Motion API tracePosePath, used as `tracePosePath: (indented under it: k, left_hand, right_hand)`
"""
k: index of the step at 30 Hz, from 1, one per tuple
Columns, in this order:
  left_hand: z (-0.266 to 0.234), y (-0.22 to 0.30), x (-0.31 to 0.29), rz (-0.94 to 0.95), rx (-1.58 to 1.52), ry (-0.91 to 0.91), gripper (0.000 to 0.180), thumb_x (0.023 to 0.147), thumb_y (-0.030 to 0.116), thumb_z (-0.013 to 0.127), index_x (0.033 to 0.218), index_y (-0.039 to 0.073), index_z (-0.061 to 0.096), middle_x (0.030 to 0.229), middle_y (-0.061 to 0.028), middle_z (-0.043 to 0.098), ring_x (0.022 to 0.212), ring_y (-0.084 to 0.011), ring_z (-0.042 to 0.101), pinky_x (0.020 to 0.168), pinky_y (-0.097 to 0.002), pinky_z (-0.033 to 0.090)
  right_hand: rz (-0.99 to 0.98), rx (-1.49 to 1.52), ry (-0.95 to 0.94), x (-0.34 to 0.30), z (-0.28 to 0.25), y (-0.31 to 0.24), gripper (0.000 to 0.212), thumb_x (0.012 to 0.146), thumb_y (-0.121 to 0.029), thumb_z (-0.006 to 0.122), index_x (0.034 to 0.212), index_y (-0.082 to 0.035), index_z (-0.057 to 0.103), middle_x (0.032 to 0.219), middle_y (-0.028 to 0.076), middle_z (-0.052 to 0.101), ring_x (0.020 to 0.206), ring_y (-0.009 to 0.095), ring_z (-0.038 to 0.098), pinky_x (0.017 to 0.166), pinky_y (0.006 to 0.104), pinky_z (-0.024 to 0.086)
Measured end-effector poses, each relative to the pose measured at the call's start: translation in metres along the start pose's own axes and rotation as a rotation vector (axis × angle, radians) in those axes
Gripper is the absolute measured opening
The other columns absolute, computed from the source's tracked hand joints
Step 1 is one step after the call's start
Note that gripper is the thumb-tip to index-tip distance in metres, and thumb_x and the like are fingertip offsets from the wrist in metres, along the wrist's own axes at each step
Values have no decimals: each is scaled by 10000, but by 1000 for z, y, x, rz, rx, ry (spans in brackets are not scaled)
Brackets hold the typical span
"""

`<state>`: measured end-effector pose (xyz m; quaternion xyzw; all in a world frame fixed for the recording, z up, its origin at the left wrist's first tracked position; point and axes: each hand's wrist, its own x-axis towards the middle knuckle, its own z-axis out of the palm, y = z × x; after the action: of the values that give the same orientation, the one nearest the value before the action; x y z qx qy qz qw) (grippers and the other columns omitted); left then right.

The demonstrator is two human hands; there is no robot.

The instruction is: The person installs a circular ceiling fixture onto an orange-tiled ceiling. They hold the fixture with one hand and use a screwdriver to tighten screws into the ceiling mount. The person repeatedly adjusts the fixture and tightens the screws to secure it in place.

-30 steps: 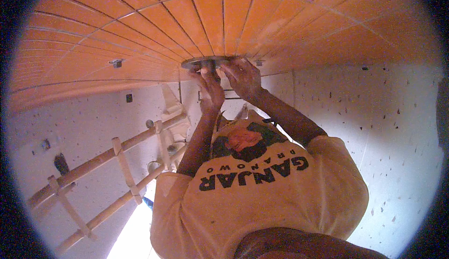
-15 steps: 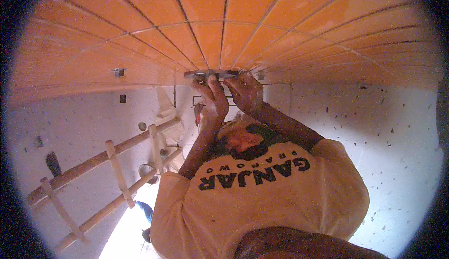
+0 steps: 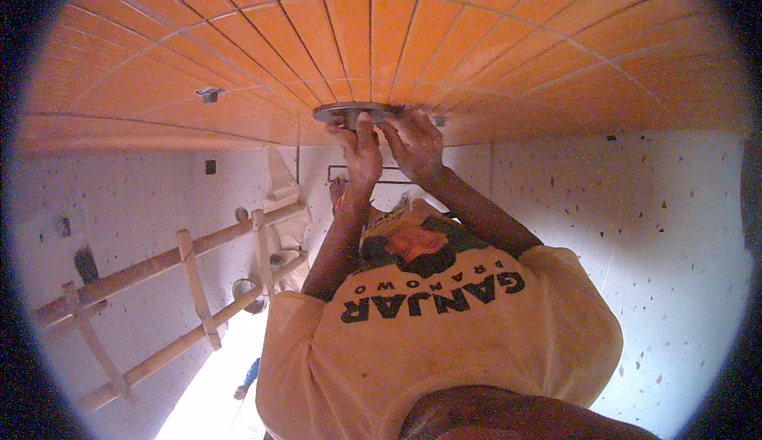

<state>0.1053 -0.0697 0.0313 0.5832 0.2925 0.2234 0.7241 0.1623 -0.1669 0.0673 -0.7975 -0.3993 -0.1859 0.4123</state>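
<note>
Orange wall (image 3: 397,27) spans top, grooved into strips. Speckled floor (image 3: 556,225) below; wooden ladder (image 3: 155,264) off left. Dark flat plate (image 3: 348,110) at wall's lower part, seen nearly edge-on. Right hand (image 3: 417,144) half-closed, fingers bent at plate's right end; left hand (image 3: 364,154) half-curled, gripping plate's near side. Step likely pressing or rubbing plate on wall; full contact cannot tell. Next move calls for level plate, even two-handed pressure.
</note>
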Motion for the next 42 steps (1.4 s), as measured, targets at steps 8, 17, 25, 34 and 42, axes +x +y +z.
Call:
tracePosePath:
  k: [8,17,25,34,42]
  left_hand:
    - [-5,2,-1,9,83,-82,287,983,272,455,1051,36,308,802,-41,469,684,-111,416,569,-282,369]
    - [-6,-16,4,185,91,-31,293,991,289,430,1058,28,314,855,-70,496,735,-144,439,647,-314,412]
    - [-23,-8,2,39,-68,-231,285,964,266,496,1104,61,355,847,-37,475,706,-114,438,603,-278,401]
    - [-24,-1,1,294,-169,-70,447,829,174,688,1150,85,389,993,-60,552,831,-140,548,653,-281,487]
    - [-35,13,-2,84,328,-3,369,798,147,746,1041,31,493,839,-58,625,729,-149,593,649,-283,490]
  right_hand:
    - [12,-11,-71,-10,5,13,111,841,-189,636,940,-137,635,836,117,634,762,304,615,635,412,520]
    - [62,32,-136,-1,-3,7,104,859,-181,617,941,-123,643,882,117,644,812,322,620,704,430,512]
    - [121,48,-108,-2,-6,3,141,825,-148,674,937,-63,665,957,144,669,855,320,647,740,404,525]
    - [61,50,-90,-7,-2,6,131,819,-117,665,940,-66,656,894,142,657,837,326,630,737,421,509]
    - [52,63,-108,-6,-2,11,183,857,-147,603,1038,-115,597,957,133,632,868,348,596,745,455,494]
